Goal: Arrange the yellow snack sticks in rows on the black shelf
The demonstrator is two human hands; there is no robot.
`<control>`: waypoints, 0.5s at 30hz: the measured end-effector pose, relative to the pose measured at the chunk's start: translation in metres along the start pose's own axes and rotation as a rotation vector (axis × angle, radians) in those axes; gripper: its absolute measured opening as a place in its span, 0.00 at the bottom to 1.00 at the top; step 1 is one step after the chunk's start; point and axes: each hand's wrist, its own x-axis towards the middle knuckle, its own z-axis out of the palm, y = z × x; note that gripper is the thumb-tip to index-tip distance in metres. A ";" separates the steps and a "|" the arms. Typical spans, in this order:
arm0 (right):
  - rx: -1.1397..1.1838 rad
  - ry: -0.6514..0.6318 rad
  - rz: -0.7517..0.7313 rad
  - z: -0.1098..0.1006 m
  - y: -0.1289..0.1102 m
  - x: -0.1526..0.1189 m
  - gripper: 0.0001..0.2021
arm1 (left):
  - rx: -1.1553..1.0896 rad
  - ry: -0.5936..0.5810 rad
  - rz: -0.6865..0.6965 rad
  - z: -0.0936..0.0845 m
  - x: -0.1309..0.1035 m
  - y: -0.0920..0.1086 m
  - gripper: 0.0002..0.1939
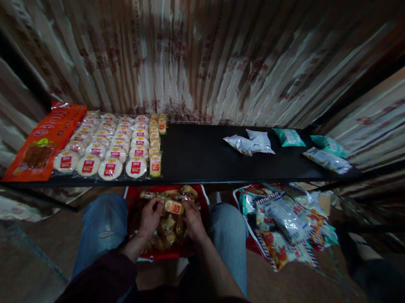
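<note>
Between my two hands is a small wrapped snack cake (174, 207), yellow with a red and white label. My left hand (151, 217) pinches its left end, and my right hand (194, 218) grips the right end. Both hands are above a red basket (205, 201) between my knees, which holds many similar wrapped snack cakes (166, 237). On the black shelf (195, 153) ahead, a column of the same yellow packs (155, 164) lies beside rows of round white wrapped crackers (110, 168).
An orange snack bag (46, 142) lies at the shelf's left end. White-blue bags (261, 142) and teal bags (289, 137) lie toward its right. A second red basket (256, 244) on the floor overflows with chip bags (285, 218). A patterned curtain (191, 49) hangs behind. Another person's foot (362, 245) shows at right.
</note>
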 end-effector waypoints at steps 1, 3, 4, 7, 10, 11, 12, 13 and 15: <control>-0.005 -0.006 0.007 0.000 0.000 -0.001 0.19 | -0.030 0.004 -0.023 0.000 0.001 -0.001 0.16; 0.002 -0.013 0.028 0.001 0.001 -0.002 0.20 | -0.081 0.012 -0.064 0.000 0.004 -0.002 0.17; 0.002 -0.022 0.026 0.001 0.001 -0.002 0.21 | -0.099 0.018 -0.083 0.000 0.004 -0.002 0.17; -0.008 -0.052 0.006 0.001 0.001 -0.002 0.21 | -0.126 0.026 -0.129 0.001 0.006 -0.003 0.15; -0.024 -0.070 0.004 0.000 0.000 -0.002 0.21 | -0.156 0.032 -0.159 0.001 0.007 -0.001 0.14; -0.022 -0.073 0.004 0.001 0.000 -0.002 0.21 | -0.169 0.031 -0.166 0.001 0.007 0.000 0.14; -0.020 -0.076 0.004 0.001 -0.001 -0.003 0.21 | -0.185 0.032 -0.177 0.000 0.007 0.001 0.14; -0.017 -0.081 0.007 0.001 -0.002 -0.003 0.21 | -0.202 0.037 -0.196 0.000 0.007 0.003 0.14; -0.018 -0.104 0.026 0.002 -0.005 -0.006 0.21 | -0.242 0.053 -0.239 0.000 0.008 0.005 0.15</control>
